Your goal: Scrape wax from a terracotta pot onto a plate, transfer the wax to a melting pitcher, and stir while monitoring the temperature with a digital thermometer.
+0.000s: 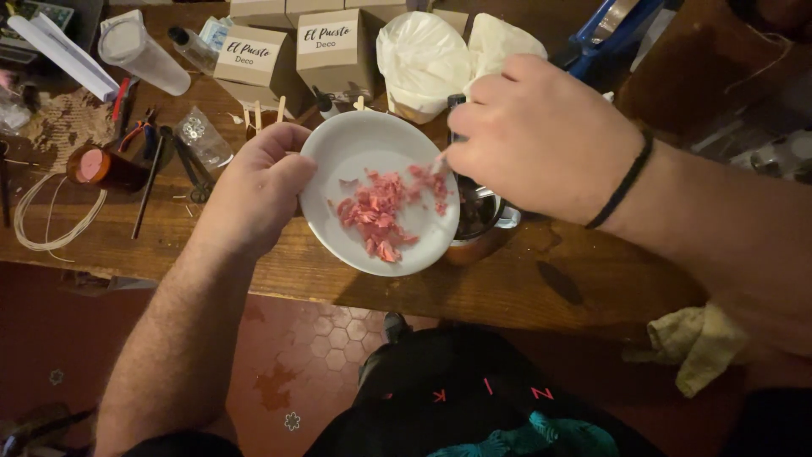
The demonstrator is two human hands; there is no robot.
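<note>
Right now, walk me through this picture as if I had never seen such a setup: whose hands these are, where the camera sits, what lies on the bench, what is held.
There is no machine here. One camera, worn on a person's head, looks down at their own two bare hands over a dark wooden workbench.

The left hand holds a round white plate by its rim, tilted over the bench edge. Pink waxy flakes lie on it.

The right hand, with a black band at the wrist, pinches a thin tool at the flakes; the tool is mostly hidden. Below the plate's edge stands a small metal pot.

Behind are brown cardboard boxes, white plastic bags, a clear plastic tube, pliers and a coil of pale cord.
</note>
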